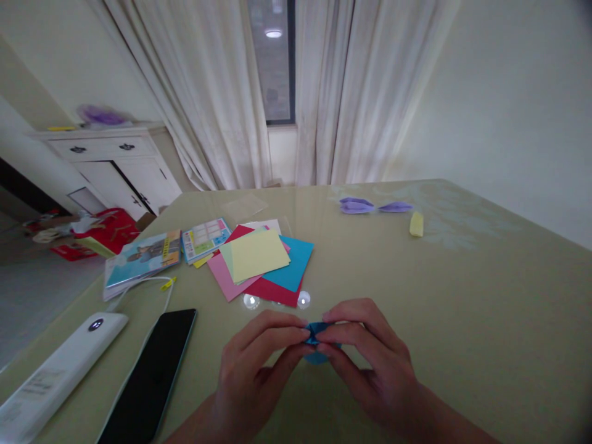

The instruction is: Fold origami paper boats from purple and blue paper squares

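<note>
A small piece of folded blue paper (318,356) is held between my two hands, low in the middle of the head view. My left hand (259,357) pinches its left side with thumb and fingers. On the right side, my right hand (374,351) grips it the same way, its fingertips nearly meeting the left ones. Darker blue shows in a fold between the fingertips. Fingers cover much of the paper, so its full shape is hidden. Just beyond the hands lies a loose pile of coloured paper sheets (259,256) in yellow, pink, red, blue and green.
Folded purple paper pieces (356,206) and a small yellow folded piece (417,224) lie at the table's far right. Booklets (143,259), a white power strip (60,376), its cable and a black phone (155,370) occupy the left side. Curtains (222,92) hang behind the table (462,320).
</note>
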`<state>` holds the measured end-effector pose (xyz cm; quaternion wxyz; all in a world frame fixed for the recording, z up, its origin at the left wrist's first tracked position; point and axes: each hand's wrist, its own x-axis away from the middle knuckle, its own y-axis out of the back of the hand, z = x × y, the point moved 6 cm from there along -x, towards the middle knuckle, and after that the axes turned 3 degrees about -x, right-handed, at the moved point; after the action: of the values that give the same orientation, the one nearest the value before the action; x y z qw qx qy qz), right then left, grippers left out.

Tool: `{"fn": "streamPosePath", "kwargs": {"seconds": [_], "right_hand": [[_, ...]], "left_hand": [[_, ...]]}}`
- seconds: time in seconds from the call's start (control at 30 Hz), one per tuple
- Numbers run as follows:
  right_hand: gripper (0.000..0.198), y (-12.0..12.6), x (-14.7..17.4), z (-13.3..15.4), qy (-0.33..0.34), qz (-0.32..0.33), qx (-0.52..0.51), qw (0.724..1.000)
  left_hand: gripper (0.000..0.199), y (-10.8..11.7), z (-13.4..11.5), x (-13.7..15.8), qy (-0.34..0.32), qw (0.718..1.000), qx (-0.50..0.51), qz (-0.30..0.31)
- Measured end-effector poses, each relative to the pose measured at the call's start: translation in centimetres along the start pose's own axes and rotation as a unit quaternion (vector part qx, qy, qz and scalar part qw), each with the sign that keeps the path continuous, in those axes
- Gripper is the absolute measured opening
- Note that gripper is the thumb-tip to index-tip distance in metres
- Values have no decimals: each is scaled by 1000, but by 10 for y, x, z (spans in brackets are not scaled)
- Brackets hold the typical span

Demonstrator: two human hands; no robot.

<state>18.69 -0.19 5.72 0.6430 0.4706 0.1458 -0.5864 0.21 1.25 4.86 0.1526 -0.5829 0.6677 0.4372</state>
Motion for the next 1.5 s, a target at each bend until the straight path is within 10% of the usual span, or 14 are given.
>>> {"fn": "streamPosePath", "kwargs": {"seconds": [0.43,0.83,1.5], "right_hand": [[6,-10,0,-23,-193,1,-188,963],[5,-13,0,-30,-196,-4,-198,960],[3,-15,6,-34,-239,-29,-249,938]], "left_hand": [[20,-8,15,-1,136,981,137,-16],[18,-12,10,1,92,995,27,26],[8,-19,20,4,189,972,137,40]]}}
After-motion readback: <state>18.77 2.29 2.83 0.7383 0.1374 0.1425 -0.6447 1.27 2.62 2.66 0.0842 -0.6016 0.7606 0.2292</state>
